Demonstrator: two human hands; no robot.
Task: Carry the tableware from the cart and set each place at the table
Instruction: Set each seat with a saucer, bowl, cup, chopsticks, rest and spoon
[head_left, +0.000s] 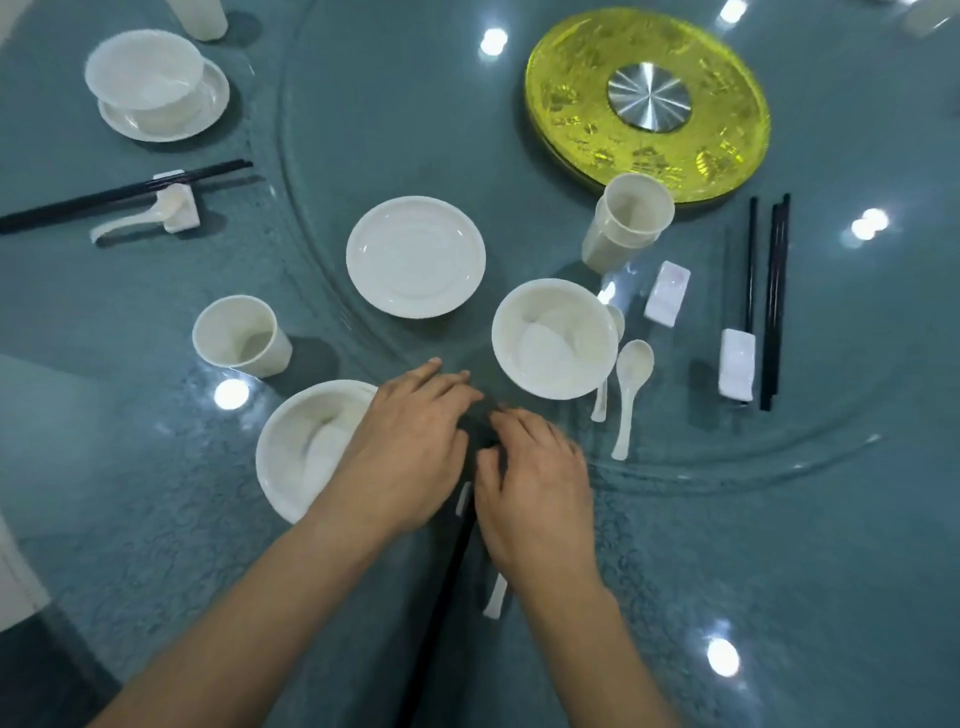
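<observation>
My left hand (410, 447) lies with fingers fairly straight beside a pair of black chopsticks (441, 592) that runs toward me. My right hand (535, 483) is on their other side, its fingers curled in on their far end. A white chopstick rest (464, 499) peeks out between my hands. From under my right wrist a white spoon handle (496, 597) shows. A white bowl (306, 447) sits left of my left hand, partly covered by it. Beyond are a cup (239, 338), a plate (415, 257) and a second bowl (553, 338).
Two spoons (631, 384), stacked cups (628, 223), two rests (667, 293) and black chopsticks (774, 301) lie on the glass turntable (727, 457) to the right. A gold disc (571, 135) marks its centre. A laid place with a bowl on a plate (150, 78) is far left.
</observation>
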